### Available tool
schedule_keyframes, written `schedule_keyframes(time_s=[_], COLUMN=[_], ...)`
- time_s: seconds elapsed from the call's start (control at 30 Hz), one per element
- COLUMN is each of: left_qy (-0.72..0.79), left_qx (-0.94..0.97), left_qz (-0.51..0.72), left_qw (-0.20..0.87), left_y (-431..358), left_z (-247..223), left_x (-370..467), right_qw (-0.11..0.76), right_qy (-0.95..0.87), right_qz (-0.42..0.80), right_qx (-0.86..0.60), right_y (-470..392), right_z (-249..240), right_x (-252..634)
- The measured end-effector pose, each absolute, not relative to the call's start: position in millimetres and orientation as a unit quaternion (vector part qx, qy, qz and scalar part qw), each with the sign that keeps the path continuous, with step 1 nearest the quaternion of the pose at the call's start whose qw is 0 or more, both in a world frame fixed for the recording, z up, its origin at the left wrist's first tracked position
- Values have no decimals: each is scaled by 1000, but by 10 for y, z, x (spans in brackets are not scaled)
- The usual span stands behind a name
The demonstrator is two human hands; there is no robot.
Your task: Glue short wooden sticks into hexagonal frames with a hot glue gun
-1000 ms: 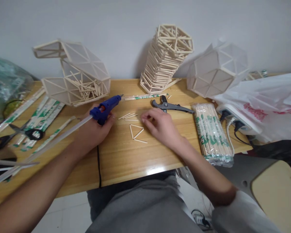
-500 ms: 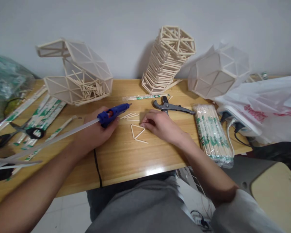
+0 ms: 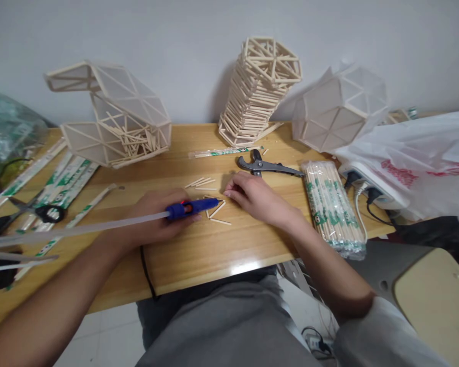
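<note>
My left hand (image 3: 158,216) is wrapped round a blue hot glue gun (image 3: 193,207), from whose back a long whitish glue stick (image 3: 99,226) runs out to the left. The gun's nozzle is over the right corner of a small figure of short wooden sticks (image 3: 220,221) lying on the table, and its body hides part of that figure. Close by that corner, my right hand (image 3: 252,196) rests with fingers curled and thumb and forefinger together; anything between them is too small to make out. Several loose short sticks (image 3: 202,182) lie just behind the figure.
Behind stand a stick tower (image 3: 258,97), an open paper-covered frame (image 3: 118,122) and a closed one (image 3: 336,109). Grey cutters (image 3: 270,166) lie near my right hand, beside a pack of wrapped sticks (image 3: 331,206) and a power strip (image 3: 378,188). Scissors (image 3: 42,211) lie left.
My left hand has brought the glue gun down and to the right, its nozzle now at the stick figure's corner. My right hand stays almost where it was. The view has shifted slightly.
</note>
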State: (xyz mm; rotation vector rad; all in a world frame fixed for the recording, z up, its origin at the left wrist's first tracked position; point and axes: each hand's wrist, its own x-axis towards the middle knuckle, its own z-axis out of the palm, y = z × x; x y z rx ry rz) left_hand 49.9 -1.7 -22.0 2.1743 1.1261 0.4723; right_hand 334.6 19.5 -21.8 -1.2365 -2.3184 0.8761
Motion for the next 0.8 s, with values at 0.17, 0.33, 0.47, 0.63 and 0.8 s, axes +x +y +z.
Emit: schedule_keyframes(time_s=[0.17,0.33,0.47,0.63,0.8], left_qy=[445,528,571,588,601], left_qx=[828,792,757,738,728], left_qz=[184,232,256,279,278], left_qw=[286,201,189,177,177], left_y=[-69,-38,7,19,16], left_z=[-259,-283,-264,-256,-246], left_x=[594,574,514,494,493], right_qw=[190,206,230,195,144], right_qy=[-819,-800,-791,-823,-856], right_qz=[331,332,292,292,280], right_qx=[-429,-455,-486,-447,-409], right_y=[180,182,241,340,397], right_z=[-138,-21,22,-57,-193], right_x=[3392,3441,3389,3172,2961])
